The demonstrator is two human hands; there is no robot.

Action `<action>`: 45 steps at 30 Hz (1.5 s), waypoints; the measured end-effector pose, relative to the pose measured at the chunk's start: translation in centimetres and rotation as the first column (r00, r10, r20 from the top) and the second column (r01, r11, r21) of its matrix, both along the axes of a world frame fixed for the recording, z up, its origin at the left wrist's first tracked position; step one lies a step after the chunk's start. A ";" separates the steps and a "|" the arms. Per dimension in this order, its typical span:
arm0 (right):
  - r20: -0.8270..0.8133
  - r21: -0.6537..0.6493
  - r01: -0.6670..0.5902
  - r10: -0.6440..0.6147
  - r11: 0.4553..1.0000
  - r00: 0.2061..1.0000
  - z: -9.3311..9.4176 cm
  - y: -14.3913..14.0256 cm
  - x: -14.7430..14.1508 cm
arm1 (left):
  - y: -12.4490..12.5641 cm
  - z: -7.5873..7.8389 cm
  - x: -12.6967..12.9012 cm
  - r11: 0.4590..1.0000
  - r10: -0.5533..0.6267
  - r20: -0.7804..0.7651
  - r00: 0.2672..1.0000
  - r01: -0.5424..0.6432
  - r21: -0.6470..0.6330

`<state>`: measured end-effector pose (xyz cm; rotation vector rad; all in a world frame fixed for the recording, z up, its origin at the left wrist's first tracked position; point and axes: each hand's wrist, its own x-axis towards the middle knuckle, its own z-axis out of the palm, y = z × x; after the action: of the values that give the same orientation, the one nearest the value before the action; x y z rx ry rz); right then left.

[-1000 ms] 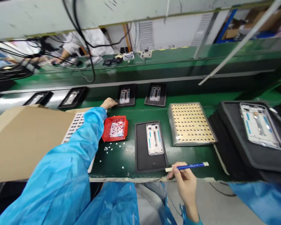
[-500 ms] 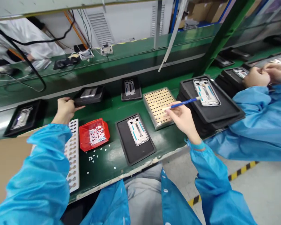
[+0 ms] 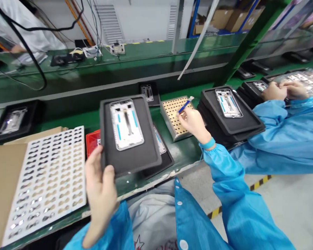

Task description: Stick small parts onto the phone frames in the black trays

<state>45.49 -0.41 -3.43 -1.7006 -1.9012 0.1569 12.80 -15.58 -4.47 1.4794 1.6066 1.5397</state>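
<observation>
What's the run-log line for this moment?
left hand: holds black tray with phone frame | right hand: holds blue pen over perforated plate

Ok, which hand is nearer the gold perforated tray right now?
Right. The right hand is over the gold perforated tray, holding a blue pen above it. The left hand is well off to the left, gripping a black tray.

Both my arms are covered by bright blue smock sleeves of thin, slightly glossy fabric that creases in soft folds. The right sleeve [image 3: 232, 194] ends in a snug elasticated cuff of lighter turquoise at the wrist. My left hand [image 3: 100, 189] and right hand [image 3: 194, 125] are bare, ungloved. The smock front [image 3: 190, 225] shows white snap buttons.
</observation>
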 end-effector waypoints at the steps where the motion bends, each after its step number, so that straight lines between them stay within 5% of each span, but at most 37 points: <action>1: -0.114 0.037 -0.011 0.015 0.999 0.993 0.2 -0.8 -0.3 | -1.2 -0.8 1.0 1.000 0.007 0.006 1.000 -0.007 -0.016; 5: -0.614 0.059 -0.055 0.080 0.997 0.785 1.3 -5.4 -2.3 | -4.0 -5.3 3.9 0.998 -0.012 -0.011 1.000 0.011 -0.059; 8: -0.757 -0.032 -0.096 0.039 0.995 0.652 1.8 -9.1 -4.6 | -4.9 -8.3 5.0 0.990 -0.110 -0.037 0.993 0.106 -0.093; 10: -0.801 -0.076 -0.125 0.014 0.989 0.599 1.8 -11.0 -6.1 | -5.1 -8.9 5.2 0.985 -0.149 -0.090 0.985 0.140 -0.103; 15: -0.916 -0.092 -0.222 0.005 0.971 0.400 1.3 -13.8 -9.0 | -3.8 -5.0 4.8 0.989 -0.145 -0.160 0.976 0.145 -0.011; 21: -0.962 -0.094 -0.317 -0.004 0.944 0.273 1.5 -15.8 -10.3 | -0.5 -0.7 5.7 0.898 -0.424 0.281 0.861 0.440 0.006; 24: -0.984 -0.111 -0.337 -0.055 0.935 0.172 1.0 -16.6 -10.6 | 0.0 -0.6 6.0 0.877 -0.481 0.247 0.842 0.464 0.127; 28: -0.980 -0.170 -0.373 -0.195 0.912 -0.028 -0.7 -16.9 -11.1 | 0.7 -1.5 5.3 0.828 -0.492 -0.024 0.870 0.476 0.298; 33: -0.933 -0.194 -0.391 -0.292 0.899 -0.209 -2.4 -16.8 -11.8 | 1.4 -1.6 4.7 0.680 -0.336 -0.357 0.872 0.487 0.548; 36: -0.923 -0.184 -0.395 -0.296 0.900 -0.245 -2.8 -16.8 -12.4 | 1.3 -1.4 4.6 0.631 -0.231 -0.448 0.864 0.483 0.607; 45: -0.917 -0.171 -0.456 -0.310 0.873 -0.249 -3.4 -16.8 -13.3 | 1.0 -1.1 3.5 0.661 -0.202 -0.471 0.859 0.474 0.582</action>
<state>32.24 -17.21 -6.85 -0.7902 -0.4708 1.7099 16.34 -14.55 -5.59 2.4396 0.8063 1.7800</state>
